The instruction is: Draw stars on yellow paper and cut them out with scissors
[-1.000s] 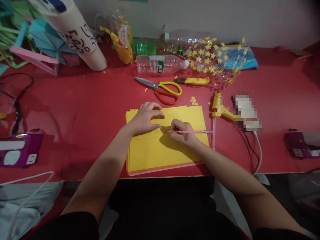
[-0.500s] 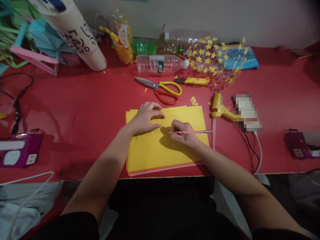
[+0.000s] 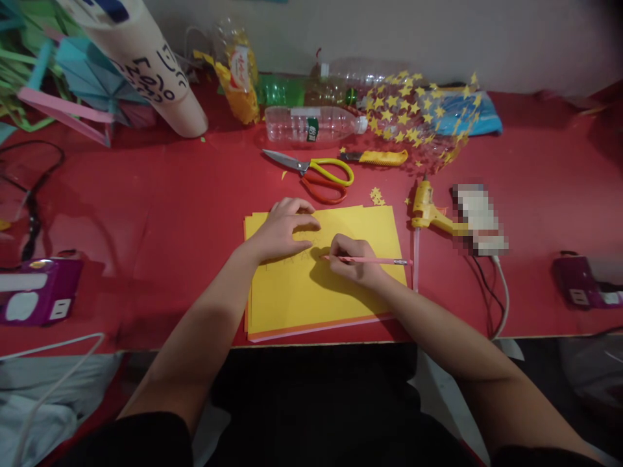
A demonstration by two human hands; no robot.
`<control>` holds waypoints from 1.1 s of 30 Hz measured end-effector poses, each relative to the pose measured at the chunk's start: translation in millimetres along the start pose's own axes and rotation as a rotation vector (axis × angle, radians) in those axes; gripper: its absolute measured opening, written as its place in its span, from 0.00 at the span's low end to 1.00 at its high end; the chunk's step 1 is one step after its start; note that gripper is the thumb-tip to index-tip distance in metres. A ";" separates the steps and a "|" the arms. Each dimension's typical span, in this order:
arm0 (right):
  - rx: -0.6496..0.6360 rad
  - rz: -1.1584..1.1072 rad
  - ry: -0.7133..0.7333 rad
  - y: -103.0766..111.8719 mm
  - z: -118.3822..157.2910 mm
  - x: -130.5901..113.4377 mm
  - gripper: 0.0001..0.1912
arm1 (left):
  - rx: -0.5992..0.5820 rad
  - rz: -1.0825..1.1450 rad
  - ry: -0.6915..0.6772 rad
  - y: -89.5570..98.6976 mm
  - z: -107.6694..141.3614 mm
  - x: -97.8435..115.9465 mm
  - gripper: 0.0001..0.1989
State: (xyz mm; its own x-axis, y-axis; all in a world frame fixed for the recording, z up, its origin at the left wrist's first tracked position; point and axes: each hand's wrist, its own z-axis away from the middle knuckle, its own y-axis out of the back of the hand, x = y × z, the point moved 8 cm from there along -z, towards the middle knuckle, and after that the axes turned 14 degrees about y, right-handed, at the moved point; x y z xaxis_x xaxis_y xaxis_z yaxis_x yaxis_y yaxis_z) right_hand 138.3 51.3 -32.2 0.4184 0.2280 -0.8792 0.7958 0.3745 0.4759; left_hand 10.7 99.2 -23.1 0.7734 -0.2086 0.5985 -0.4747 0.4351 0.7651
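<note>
Watching from here, I see the right hand [image 3: 357, 261] closed around a pink pencil [image 3: 377, 261], its point at the yellow paper [image 3: 302, 301] between the hands. The left hand [image 3: 282, 230] lies on the paper with its fingers loosely spread, gripping nothing, beside faint pencil marks.

My first worry is slipping: the top sheet lies over other sheets, so light pressure from the left palm could let it skid and pull a line off course. The right hand dragging over the marks could smudge them. The pencil's rear end sits very near the clear glue stick [image 3: 416, 259] of the glue gun [image 3: 424, 204], right of the right hand; a wide swing could knock it.

Beyond the fingertips, small loose stars [image 3: 376, 196] and the scissors [image 3: 316, 174] crowd the paper's far edge. Nearer me, the paper almost reaches the table [image 3: 180, 259] edge, under the forearms. I judge the most open room lies left of the left hand.
</note>
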 end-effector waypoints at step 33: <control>0.125 0.035 0.015 0.2 3.5 3.8 0.07 | -0.010 -0.003 0.010 0.5 0.3 1.8 0.13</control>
State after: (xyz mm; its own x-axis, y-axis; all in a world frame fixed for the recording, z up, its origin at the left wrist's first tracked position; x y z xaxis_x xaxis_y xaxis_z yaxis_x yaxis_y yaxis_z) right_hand 141.6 49.0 -35.6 0.4409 0.2524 -0.8613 0.8297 0.2513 0.4984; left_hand 11.8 98.8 -21.5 0.7788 -0.2011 0.5942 -0.4684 0.4437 0.7640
